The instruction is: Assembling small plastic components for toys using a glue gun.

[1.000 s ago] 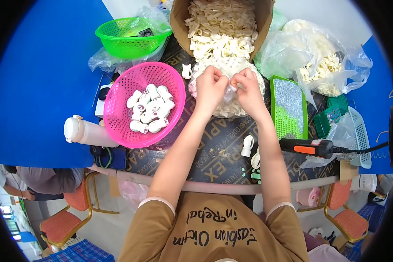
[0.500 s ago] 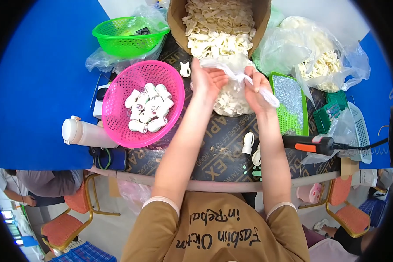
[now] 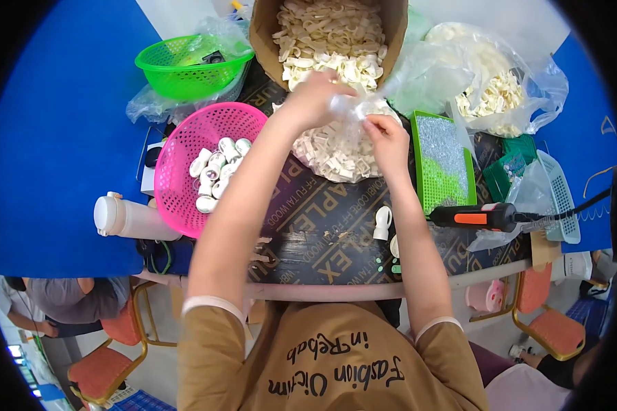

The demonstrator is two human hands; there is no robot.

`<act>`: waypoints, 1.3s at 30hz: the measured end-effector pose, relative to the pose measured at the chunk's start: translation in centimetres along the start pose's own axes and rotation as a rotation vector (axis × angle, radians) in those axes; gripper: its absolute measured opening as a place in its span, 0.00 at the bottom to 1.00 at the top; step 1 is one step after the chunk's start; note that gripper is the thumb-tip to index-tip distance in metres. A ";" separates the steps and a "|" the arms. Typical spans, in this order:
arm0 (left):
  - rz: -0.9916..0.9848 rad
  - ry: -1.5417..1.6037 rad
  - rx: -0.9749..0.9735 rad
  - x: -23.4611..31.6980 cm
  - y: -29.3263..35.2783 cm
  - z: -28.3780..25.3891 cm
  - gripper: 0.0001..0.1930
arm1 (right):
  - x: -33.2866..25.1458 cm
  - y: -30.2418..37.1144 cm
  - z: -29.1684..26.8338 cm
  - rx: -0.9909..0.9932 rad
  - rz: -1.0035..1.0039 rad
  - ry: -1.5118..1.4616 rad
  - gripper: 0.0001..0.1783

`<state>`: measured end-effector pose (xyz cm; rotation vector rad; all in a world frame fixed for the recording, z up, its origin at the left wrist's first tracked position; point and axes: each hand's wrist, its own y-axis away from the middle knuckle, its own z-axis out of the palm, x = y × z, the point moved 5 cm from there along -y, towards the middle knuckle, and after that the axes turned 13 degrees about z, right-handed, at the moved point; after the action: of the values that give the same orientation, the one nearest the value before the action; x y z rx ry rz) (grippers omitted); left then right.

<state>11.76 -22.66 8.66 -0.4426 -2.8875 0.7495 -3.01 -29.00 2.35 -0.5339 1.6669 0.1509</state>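
A clear plastic bag (image 3: 341,156) of small white plastic parts lies on the dark table in front of the carton. My right hand (image 3: 389,140) pinches the bag's gathered neck between thumb and fingers. My left hand (image 3: 317,101), smeared by motion, is over the bag's far left side, close to the neck; its grip cannot be made out. Left of the bag, a pink basket (image 3: 168,168) holds several white rounded plastic pieces (image 3: 216,164), partly covered by my left forearm. A white plastic piece (image 3: 383,222) lies beside my right forearm.
A carton (image 3: 267,48) of white parts stands at the back. On the right are a green tray (image 3: 416,154), an open bag of parts (image 3: 490,103) and a black-and-orange corded hand tool (image 3: 474,217). Left are a white bottle (image 3: 134,216) and a green basket (image 3: 175,75).
My left hand, open beside the bag's neck before, has swung over the bag. The neck, earlier stretched toward the right in my right hand, is now bunched between both hands.
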 end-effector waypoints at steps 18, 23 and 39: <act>0.041 -0.032 -0.626 2.9 -2.3 -1.3 0.22 | -7.4 3.5 -0.9 -0.143 -0.231 0.628 0.26; -0.253 0.443 -0.377 -2.7 -2.2 -2.6 0.10 | -5.0 2.6 -2.5 0.048 -0.093 0.230 0.05; -0.173 0.889 0.022 0.7 -4.4 -9.5 0.16 | -12.3 3.0 -1.0 -0.062 -0.396 0.008 0.19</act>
<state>11.87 -21.77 19.13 -0.3829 -2.0458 0.4014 -4.27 -23.64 13.75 -0.9001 1.5353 -0.0904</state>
